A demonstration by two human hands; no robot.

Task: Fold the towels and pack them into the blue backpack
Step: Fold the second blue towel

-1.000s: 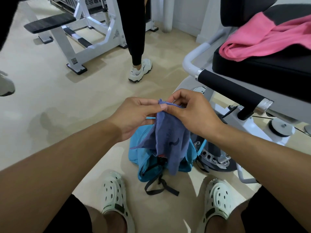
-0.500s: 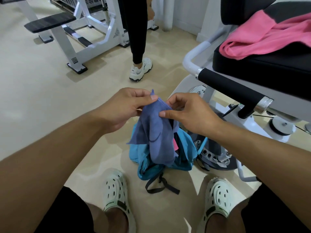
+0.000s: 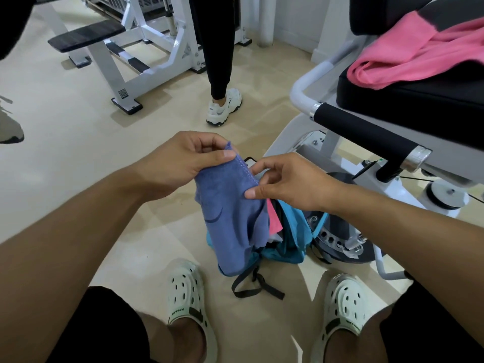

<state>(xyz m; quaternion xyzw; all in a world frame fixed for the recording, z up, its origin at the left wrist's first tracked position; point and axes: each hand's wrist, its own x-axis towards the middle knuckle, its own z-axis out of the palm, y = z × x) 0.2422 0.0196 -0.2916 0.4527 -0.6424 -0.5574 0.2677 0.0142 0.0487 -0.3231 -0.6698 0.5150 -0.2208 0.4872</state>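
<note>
A blue-purple towel (image 3: 230,221) hangs in front of me above the floor. My left hand (image 3: 183,161) pinches its top corner between thumb and fingers. My right hand (image 3: 285,182) pinches the stitched top edge a little lower and to the right. Behind and below the towel, the blue backpack (image 3: 293,231) sits on the floor, its mouth open with a pink cloth (image 3: 273,218) showing inside. Its black straps (image 3: 254,284) trail toward my feet. A second pink towel (image 3: 419,56) lies crumpled on the black seat at the upper right.
A gym machine with a black padded handle (image 3: 366,132) and white frame stands close on the right. A white bench frame (image 3: 136,56) is at the back left. Another person's leg and white sneaker (image 3: 222,106) stand ahead. My feet in white clogs (image 3: 188,297) flank the backpack straps.
My hands have drawn apart along the towel's top edge, the left rising slightly and the right sliding down and right. The towel now hangs wider over the backpack.
</note>
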